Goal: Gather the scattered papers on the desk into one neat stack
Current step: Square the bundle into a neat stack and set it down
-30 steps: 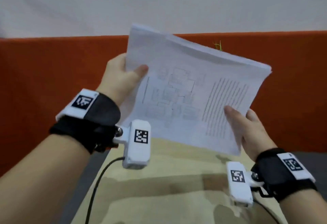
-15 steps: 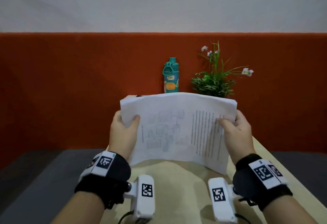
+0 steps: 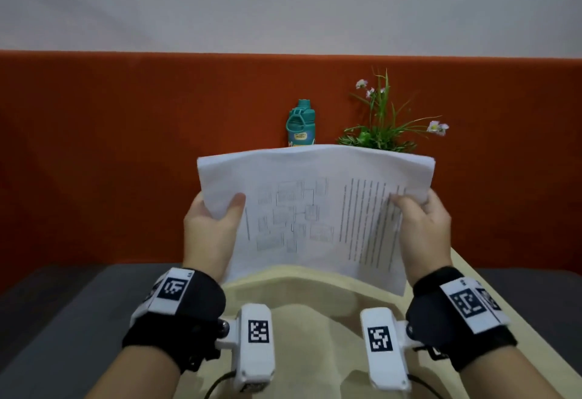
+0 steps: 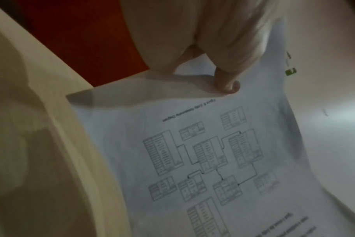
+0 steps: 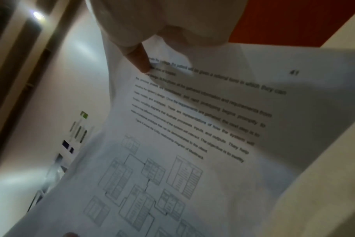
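Papers (image 3: 318, 209) sat centre frame in the head view, held up between both hands above the near part of the desk (image 3: 315, 329) — whether the bottom edge touched the desktop could not be told. The sheaf bowed: top edge arched, lower right corner drooping lowest.

Step in hand, as judged: squaring the gathered sheets. To do it well, the sheaf wanted standing upright on one long edge and tapping on the desk with a loosened pinch, so stray sheets could slide level — then the same on a short edge before laying it flat. Too tight a hold would lock in the skew; too slack and the sheets might fan out.

Left hand (image 3: 209, 231), left of centre, pinched the left edge: thumb (image 4: 226, 82) pressed on the printed face beside the diagram, fingers hidden behind. Right hand (image 3: 423, 228), right of centre, pinched the right edge likewise, thumb (image 5: 139, 59) on the text lines. Both wrists were raised, palms turned inward, forearms running up from the lower corners of the frame.

Beyond the top edge, a teal bottle (image 3: 300, 123) and a plant (image 3: 382, 127) stood against the orange backing.
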Available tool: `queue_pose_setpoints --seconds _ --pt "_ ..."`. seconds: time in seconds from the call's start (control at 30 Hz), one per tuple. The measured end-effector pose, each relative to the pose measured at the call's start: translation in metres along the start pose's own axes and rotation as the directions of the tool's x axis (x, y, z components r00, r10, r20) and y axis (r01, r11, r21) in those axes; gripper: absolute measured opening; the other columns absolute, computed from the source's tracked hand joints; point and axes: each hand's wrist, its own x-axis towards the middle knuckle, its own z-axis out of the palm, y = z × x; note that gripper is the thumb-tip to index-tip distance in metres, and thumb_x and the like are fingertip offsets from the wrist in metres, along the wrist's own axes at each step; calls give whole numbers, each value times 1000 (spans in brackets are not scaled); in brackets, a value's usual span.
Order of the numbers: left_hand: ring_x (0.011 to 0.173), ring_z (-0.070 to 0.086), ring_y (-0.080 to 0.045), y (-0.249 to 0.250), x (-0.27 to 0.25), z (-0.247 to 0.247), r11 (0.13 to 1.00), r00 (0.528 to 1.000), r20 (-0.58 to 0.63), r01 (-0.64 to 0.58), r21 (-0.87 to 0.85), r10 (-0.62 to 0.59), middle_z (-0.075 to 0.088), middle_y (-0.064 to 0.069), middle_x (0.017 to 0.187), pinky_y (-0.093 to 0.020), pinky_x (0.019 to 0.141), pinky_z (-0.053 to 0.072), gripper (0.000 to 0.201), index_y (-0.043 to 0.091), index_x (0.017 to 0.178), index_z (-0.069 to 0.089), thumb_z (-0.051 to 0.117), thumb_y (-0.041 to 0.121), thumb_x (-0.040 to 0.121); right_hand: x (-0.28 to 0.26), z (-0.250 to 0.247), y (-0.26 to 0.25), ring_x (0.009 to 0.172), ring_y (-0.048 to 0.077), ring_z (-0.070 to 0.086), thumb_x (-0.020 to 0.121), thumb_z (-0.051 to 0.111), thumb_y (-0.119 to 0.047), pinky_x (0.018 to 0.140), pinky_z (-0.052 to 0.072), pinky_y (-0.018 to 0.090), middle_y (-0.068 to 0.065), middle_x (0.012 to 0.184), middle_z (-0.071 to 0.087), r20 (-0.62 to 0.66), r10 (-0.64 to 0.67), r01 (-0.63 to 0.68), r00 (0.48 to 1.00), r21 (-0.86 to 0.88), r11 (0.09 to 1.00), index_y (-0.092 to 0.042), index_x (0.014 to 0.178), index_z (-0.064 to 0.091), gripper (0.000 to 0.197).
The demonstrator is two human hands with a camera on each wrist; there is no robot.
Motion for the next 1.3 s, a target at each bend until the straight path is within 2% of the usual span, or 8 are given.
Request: queue_pose_setpoints --seconds 0.23,0.33,0.47,0.7,0.8,0.9,1.03,1.3 --pt "108 65 -32 -32 -17 -8 977 988 90 106 186 -124 68 -4 107 -48 95 51 29 18 119 62 62 10 91 -4 -5 29 99 18 60 89 56 -32 68 44 30 -1 110 63 38 218 -202 975 -248 948 -18 111 55 26" --pt "97 65 -29 6 -2 -8 934 980 132 -183 306 149 67 -4 97 -37 80 53 26 11 116 65 65 13 90 8 -10 -4 129 25 42 78 67 -41 105 34 44 5 142 40 -130 -119 28 984 -550 834 -21 140 33 74" --pt "68 49 -27 77 6 14 627 821 348 -571 530 453 46 4 62 -33 54 29 18 11 73 52 58 4 88 10 11 -48 142 18 23 74 68 -51 114 15 41 -1 153 27 195 -445 434 874 -725 534 -26 149 17 94" --pt "95 54 -25 122 0 34 309 630 447 -738 600 635 53 8 86 -32 80 32 16 23 93 53 59 9 88 17 22 -50 89 10 67 88 63 -27 81 57 39 -11 93 67 207 -320 363 925 -228 903 -24 98 59 11" --pt "129 42 -26 100 0 28 621 805 41 -488 613 592 46 -7 137 -41 104 32 62 19 137 43 71 25 82 9 18 -42 87 7 67 91 60 -23 75 56 31 -12 91 67 167 -311 331 936 -110 937 -33 90 56 10" --pt "122 53 -24 71 1 27 997 994 108 -10 71 3 54 -1 130 -50 105 42 82 23 143 32 74 44 76 2 19 -37 92 10 68 91 59 -23 77 55 31 -10 97 68 146 -303 309 942 -21 951 -34 93 56 12" --pt "103 65 -22 60 -3 33 998 996 92 -14 68 8 67 6 103 -40 86 55 33 25 105 53 67 44 82 -3 23 -38 84 0 67 93 55 -23 70 54 21 -11 95 68 137 -289 293 948 -11 956 -33 91 54 11" --pt "103 61 -31 39 -27 35 970 987 10 -162 182 163 63 -1 98 -42 88 51 8 21 102 45 51 19 97 -14 24 -23 93 19 60 91 40 -12 78 52 41 -6 95 62 109 -164 177 980 -122 977 -21 100 53 18"
